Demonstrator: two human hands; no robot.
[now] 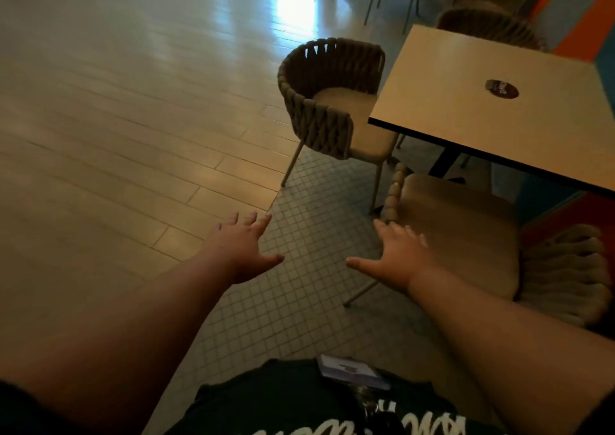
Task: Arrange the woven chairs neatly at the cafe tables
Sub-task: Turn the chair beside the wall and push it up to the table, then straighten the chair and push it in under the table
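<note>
Tiled floor (299, 268) lies under our spread, empty left hand (241, 251) and right hand (396, 258) (reaching, we judge) toward the woven chair (329, 101) at the table (466, 78) corner.

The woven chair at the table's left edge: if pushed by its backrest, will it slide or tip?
The woven chair probably slides: thin metal legs on smooth floor. It looks light, so a high push might tip it. The woven backrest likely gives slightly.
</note>
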